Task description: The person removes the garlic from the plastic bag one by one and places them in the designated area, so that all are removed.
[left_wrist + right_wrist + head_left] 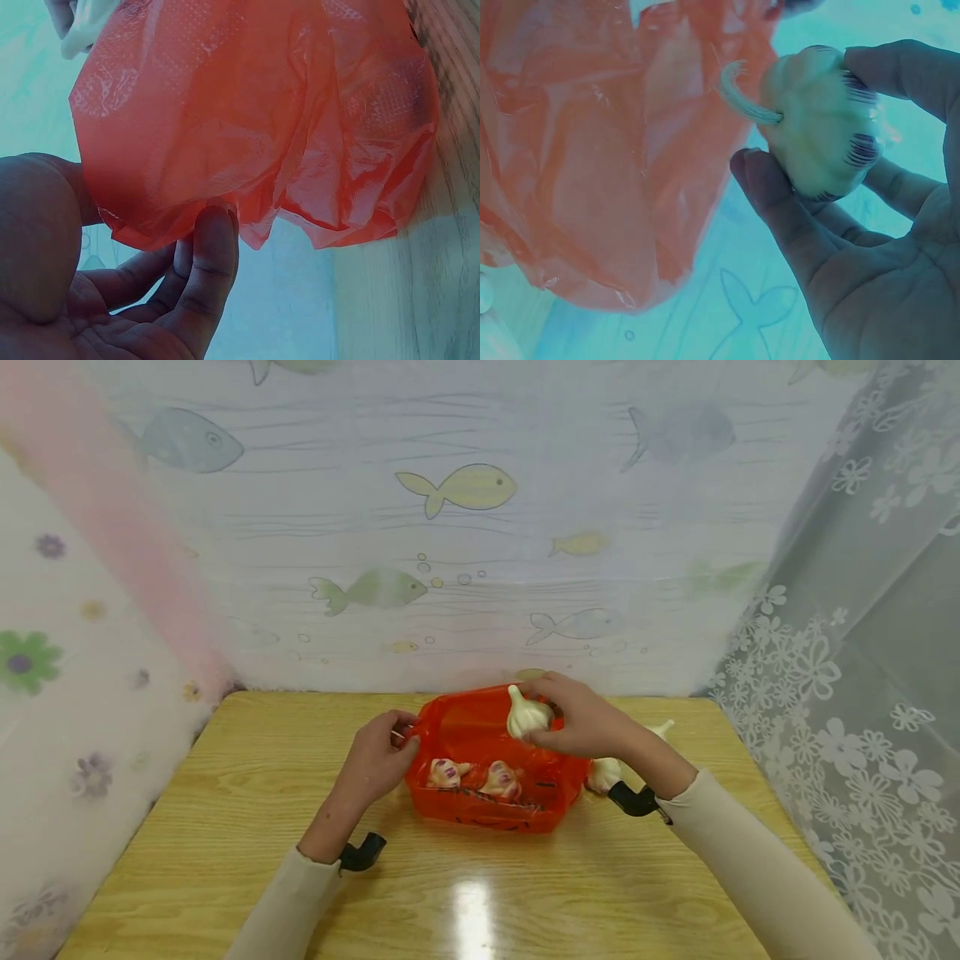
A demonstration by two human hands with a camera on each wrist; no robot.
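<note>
An orange plastic bag (487, 777) stands open on the wooden table (240, 827). My left hand (378, 756) pinches its left rim; the left wrist view shows the bag (255, 127) held by my fingers (210, 255). My right hand (581, 722) grips a white garlic bulb (527, 714) over the bag's mouth. In the right wrist view the bulb (817, 127) with purple streaks sits between thumb and fingers (780, 225), beside the bag (607, 150). Two garlic bulbs (448, 772) (501, 779) lie inside the bag.
More garlic bulbs lie on the table right of the bag, one (603, 774) by my right wrist and one (662, 729) behind it. A fish-print curtain (465, 527) hangs behind the table, a lace curtain (847, 693) at the right.
</note>
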